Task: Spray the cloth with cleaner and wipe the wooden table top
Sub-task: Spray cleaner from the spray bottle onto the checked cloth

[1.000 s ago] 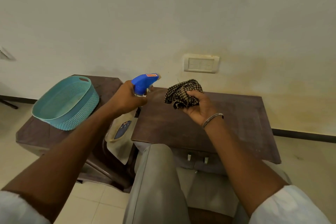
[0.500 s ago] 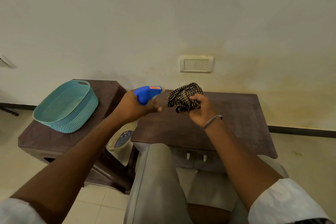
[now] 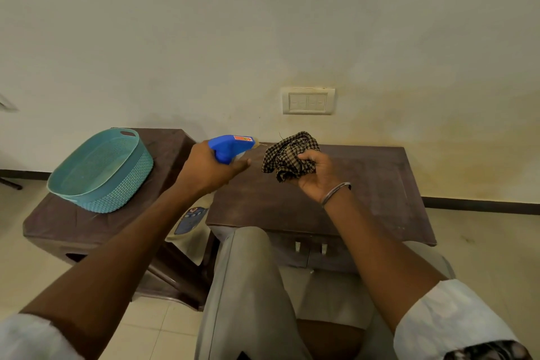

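My left hand (image 3: 204, 172) grips a spray bottle (image 3: 230, 146) with a blue trigger head; its nozzle points right at the cloth, a short gap away. The bottle's body is hidden behind my hand. A bunched black-and-tan checked cloth (image 3: 287, 155) is clutched in my right hand (image 3: 317, 177), held up above the dark wooden table top (image 3: 365, 199). Both hands hover over the table's far left part, not touching it.
A teal perforated plastic basket (image 3: 102, 169) sits on a second dark table (image 3: 52, 225) to the left. A white bag with a blue print (image 3: 190, 222) hangs in the gap between the tables. My knee (image 3: 248, 272) is against the table's front. The wall with a switch plate (image 3: 308, 101) is behind.
The spray head has tilted from pointing up-right to level, aimed at the cloth. Both hands sit slightly lower in view; the cloth stays gripped.
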